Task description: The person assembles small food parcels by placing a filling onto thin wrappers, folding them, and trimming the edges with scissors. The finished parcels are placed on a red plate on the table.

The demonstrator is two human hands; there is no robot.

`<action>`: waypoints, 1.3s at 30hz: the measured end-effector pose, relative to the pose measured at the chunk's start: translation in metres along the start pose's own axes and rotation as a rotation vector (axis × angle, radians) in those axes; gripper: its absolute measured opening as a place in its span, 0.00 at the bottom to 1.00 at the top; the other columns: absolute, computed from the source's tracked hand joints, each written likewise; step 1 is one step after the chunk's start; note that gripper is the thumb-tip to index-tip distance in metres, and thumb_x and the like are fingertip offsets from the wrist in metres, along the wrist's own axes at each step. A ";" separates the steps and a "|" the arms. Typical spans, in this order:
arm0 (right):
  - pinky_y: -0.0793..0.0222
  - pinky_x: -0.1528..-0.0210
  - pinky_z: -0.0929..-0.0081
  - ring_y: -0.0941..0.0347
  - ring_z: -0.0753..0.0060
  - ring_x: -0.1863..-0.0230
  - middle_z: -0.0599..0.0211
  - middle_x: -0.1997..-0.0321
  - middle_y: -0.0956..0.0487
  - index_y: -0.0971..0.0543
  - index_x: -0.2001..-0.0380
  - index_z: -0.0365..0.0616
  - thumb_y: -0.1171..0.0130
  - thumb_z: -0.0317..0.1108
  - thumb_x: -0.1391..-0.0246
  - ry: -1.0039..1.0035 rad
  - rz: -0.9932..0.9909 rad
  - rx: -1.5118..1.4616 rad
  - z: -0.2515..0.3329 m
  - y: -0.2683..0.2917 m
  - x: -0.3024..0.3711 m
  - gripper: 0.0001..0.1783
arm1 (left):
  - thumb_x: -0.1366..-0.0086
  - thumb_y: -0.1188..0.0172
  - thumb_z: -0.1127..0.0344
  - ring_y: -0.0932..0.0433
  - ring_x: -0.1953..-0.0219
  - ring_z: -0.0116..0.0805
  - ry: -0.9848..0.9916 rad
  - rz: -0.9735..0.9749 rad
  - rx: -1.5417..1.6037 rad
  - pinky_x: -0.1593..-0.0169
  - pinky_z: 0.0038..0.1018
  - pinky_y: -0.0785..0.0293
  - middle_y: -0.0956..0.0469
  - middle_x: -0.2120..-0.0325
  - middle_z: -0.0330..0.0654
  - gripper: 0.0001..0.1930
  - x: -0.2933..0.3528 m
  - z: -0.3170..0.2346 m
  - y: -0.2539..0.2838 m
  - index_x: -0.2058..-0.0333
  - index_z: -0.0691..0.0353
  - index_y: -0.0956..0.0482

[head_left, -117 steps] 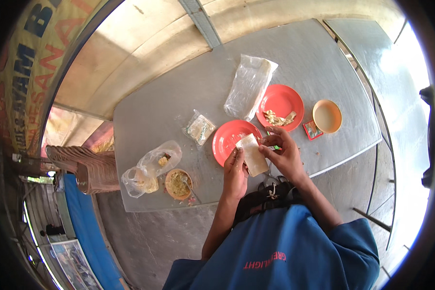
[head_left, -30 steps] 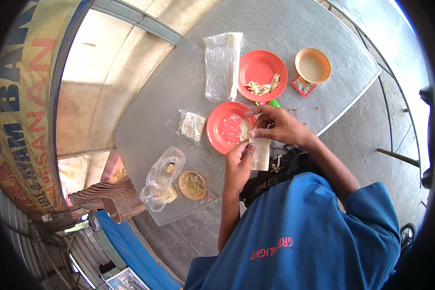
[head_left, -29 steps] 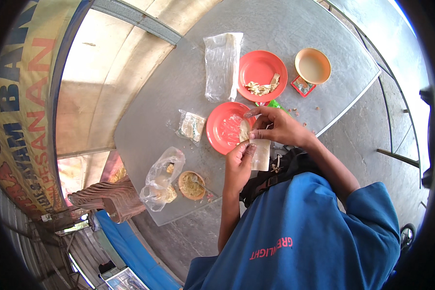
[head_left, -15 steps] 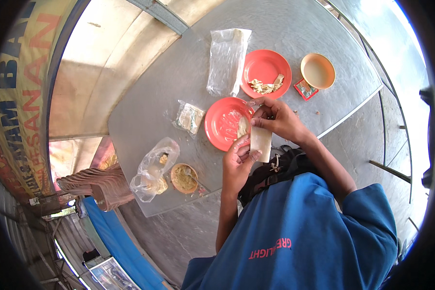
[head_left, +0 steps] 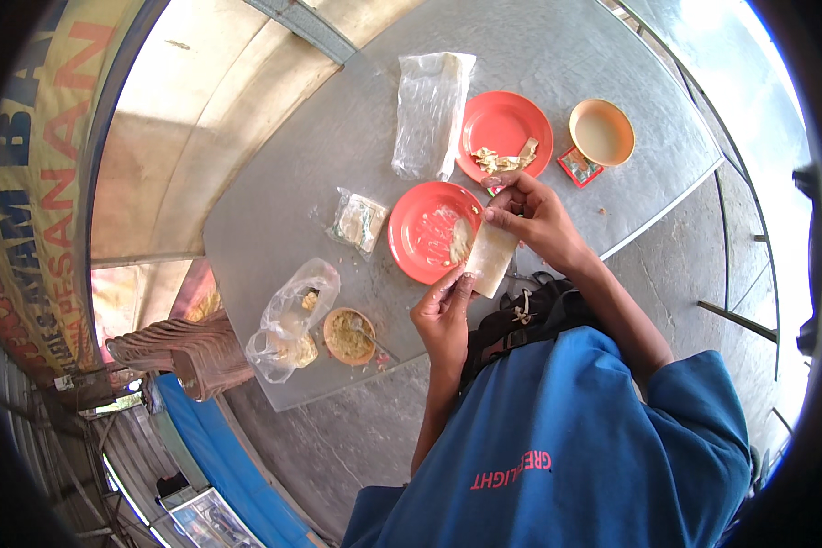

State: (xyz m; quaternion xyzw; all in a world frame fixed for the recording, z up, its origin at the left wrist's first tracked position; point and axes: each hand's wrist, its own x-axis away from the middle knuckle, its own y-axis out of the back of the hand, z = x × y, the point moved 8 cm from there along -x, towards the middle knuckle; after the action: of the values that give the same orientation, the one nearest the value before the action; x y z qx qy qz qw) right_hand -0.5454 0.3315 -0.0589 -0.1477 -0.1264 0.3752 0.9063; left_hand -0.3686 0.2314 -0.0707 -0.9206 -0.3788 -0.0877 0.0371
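Between both hands I hold a thin pale wrapper sheet (head_left: 492, 258), square-edged and slightly tilted, at the near edge of the table. My left hand (head_left: 444, 320) pinches its lower left edge with thumb and fingertips. My right hand (head_left: 537, 224) grips its upper edge, fingers bent over it. Just beyond the sheet lies a red plate (head_left: 413, 239) smeared with white, with a pale lump of food on its right side. A second red plate (head_left: 511, 114), farther back, carries several folded pale pieces, partly behind my right hand.
An orange bowl of cloudy liquid (head_left: 603, 131) stands back right beside a small red packet (head_left: 579, 168). A clear plastic bag (head_left: 429, 110), a packet of pale sheets (head_left: 356, 223), a bowl of yellowish filling with a spoon (head_left: 345, 340) and another plastic bag (head_left: 283, 320) occupy the left side.
The sheet has tilted from hanging nearly upright and shifted slightly. My left fingers have moved from across it to its left edge; my right hand has moved slightly right.
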 end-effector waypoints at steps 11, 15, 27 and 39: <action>0.28 0.60 0.79 0.25 0.83 0.62 0.70 0.64 0.20 0.31 0.40 0.37 0.36 0.31 0.39 0.007 0.086 0.019 -0.005 -0.012 0.002 0.26 | 0.34 0.36 0.76 0.20 0.55 0.28 0.024 0.066 0.088 0.51 0.27 0.21 0.18 0.55 0.46 0.16 -0.007 0.012 -0.002 0.48 0.70 0.20; 0.28 0.63 0.77 0.24 0.82 0.65 0.68 0.65 0.20 0.34 0.38 0.35 0.35 0.31 0.40 -0.059 0.063 0.055 -0.015 -0.016 0.003 0.30 | 0.34 0.36 0.75 0.20 0.56 0.28 0.162 -0.076 0.300 0.51 0.26 0.21 0.18 0.55 0.46 0.16 -0.008 0.033 0.009 0.48 0.70 0.20; 0.26 0.65 0.76 0.23 0.80 0.67 0.62 0.65 0.17 0.32 0.38 0.37 0.30 0.30 0.45 -0.164 0.226 0.376 -0.050 -0.033 0.023 0.34 | 0.31 0.41 0.75 0.20 0.55 0.29 0.273 -0.047 0.267 0.49 0.25 0.24 0.19 0.55 0.43 0.14 0.020 0.063 0.026 0.47 0.68 0.25; 0.26 0.54 0.49 0.23 0.41 0.54 0.48 0.52 0.25 0.30 0.45 0.42 0.29 0.53 0.51 -0.192 0.121 1.339 -0.127 0.043 0.068 0.37 | 0.27 0.46 0.69 0.22 0.47 0.36 0.262 -0.335 0.864 0.46 0.31 0.22 0.23 0.52 0.42 0.16 0.033 0.075 0.061 0.43 0.62 0.32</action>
State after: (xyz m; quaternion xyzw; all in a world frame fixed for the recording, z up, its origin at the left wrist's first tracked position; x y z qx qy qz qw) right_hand -0.4833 0.3868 -0.1834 0.4724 0.0617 0.4341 0.7646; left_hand -0.2925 0.2205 -0.1384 -0.7284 -0.5157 -0.0423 0.4491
